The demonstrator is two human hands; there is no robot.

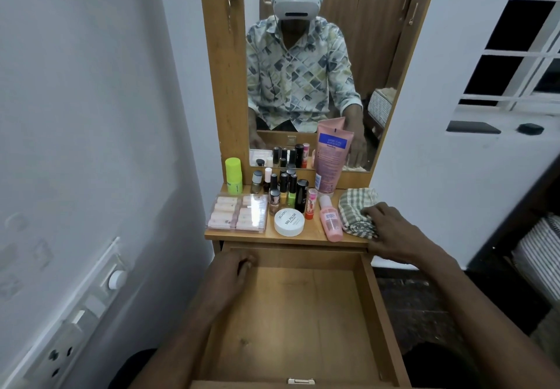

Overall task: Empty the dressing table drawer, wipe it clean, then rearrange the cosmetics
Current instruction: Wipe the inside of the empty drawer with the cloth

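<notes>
Now drawer (303, 313) pulled out, left hand (235, 270) inside its back-left corner, fingers curled, grip unclear, right hand (391, 231) spread flat on checked cloth (356, 206), right end of tabletop (315, 232), cosmetics (301, 194) grouped alongside

A home bedroom; a wooden dressing table (303, 238) with mirror (306, 70) and cosmetics (283, 190) shows it.

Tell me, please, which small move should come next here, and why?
Probably the right hand should close on the checked cloth and carry it down into the drawer to begin wiping. The drawer is pulled out and holds nothing, the cosmetics stand on the tabletop, and that hand rests on the cloth.
</notes>
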